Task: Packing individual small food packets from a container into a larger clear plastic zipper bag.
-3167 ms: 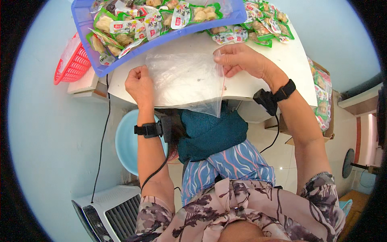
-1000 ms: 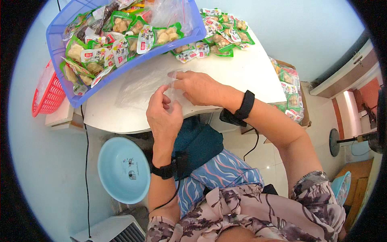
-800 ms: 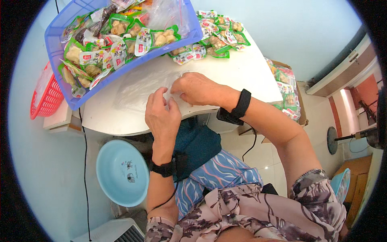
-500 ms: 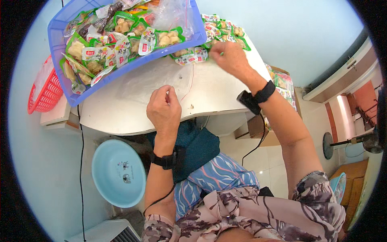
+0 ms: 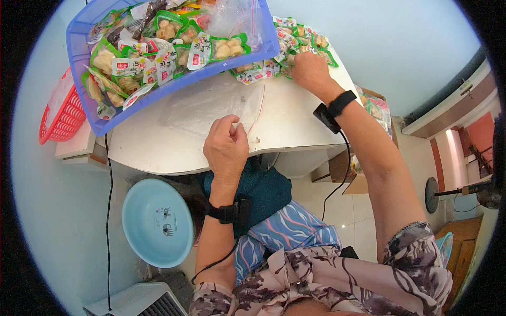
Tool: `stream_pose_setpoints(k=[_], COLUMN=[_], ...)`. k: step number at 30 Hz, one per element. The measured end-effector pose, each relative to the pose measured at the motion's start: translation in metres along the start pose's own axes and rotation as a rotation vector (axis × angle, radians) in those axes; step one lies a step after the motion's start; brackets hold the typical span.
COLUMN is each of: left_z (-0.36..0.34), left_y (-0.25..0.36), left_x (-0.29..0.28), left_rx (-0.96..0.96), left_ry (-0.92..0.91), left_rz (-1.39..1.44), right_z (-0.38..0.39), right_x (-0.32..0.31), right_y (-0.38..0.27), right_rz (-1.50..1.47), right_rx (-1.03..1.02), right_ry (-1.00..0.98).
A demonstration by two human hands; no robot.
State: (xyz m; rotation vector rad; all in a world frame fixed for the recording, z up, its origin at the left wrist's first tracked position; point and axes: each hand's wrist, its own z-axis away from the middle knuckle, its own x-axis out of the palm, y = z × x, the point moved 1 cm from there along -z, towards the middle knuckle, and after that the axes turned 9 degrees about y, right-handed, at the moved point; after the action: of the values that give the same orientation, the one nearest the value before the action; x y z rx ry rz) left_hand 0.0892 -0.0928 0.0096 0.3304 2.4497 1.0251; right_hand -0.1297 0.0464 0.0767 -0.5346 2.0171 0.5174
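Note:
My left hand (image 5: 226, 145) is over the near part of the table, fingers curled in with the thumb against them. Whatever they hold, if anything, is hidden. Just beyond it a clear plastic zip bag (image 5: 211, 108) lies flat on the white table (image 5: 287, 118). My right hand (image 5: 312, 73) reaches to the far right, at a pile of small sealed food packets (image 5: 300, 36) with green edges. Its fingertips are hidden behind the hand, among the packets. More such packets (image 5: 166, 63) fill a blue plastic basket (image 5: 184, 81) at the back left.
A red basket (image 5: 64, 118) stands left of the blue one. A light blue basin (image 5: 158, 224) is below the table at the left. Past the table's right end is a carton with packets (image 5: 377, 108); a black fan (image 5: 431, 195) stands farther right.
My right hand has moved right and slightly deeper into the packet pile. My left hand has shifted a little to the right, still curled. The whole view has shifted slightly.

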Motion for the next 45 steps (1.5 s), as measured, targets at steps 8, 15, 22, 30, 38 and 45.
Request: stream_pose_setpoints(k=[8,15,22,30,38,45], left_z=[0.001,0.001,0.010,0.012,0.014,0.015], left_y=[-0.001,0.002,0.015,0.015,0.019,0.022], left_x=[0.003,0.002,0.008,0.000,0.002,0.002], left_rx=[0.021,0.017,0.005,0.046,0.042,0.048], left_ry=[0.027,0.018,0.011,0.002,0.010,0.008], left_rz=[-0.008,-0.004,-0.043,-0.063,-0.076,-0.082], right_z=[0.077,0.124,0.137,0.142,0.160,0.179], right_x=[-0.045,-0.064,-0.057,-0.058,-0.087,-0.071], right_y=[0.020,0.048,-0.010,-0.002,0.016,0.033], right_rz=[-0.268,-0.123,-0.233,-0.199,-0.173,-0.498], right_rx=[-0.029,-0.225,-0.174,0.076,-0.161,-0.073], right_ry=[-0.075,0.048,0.231,0.100,0.308,0.179])
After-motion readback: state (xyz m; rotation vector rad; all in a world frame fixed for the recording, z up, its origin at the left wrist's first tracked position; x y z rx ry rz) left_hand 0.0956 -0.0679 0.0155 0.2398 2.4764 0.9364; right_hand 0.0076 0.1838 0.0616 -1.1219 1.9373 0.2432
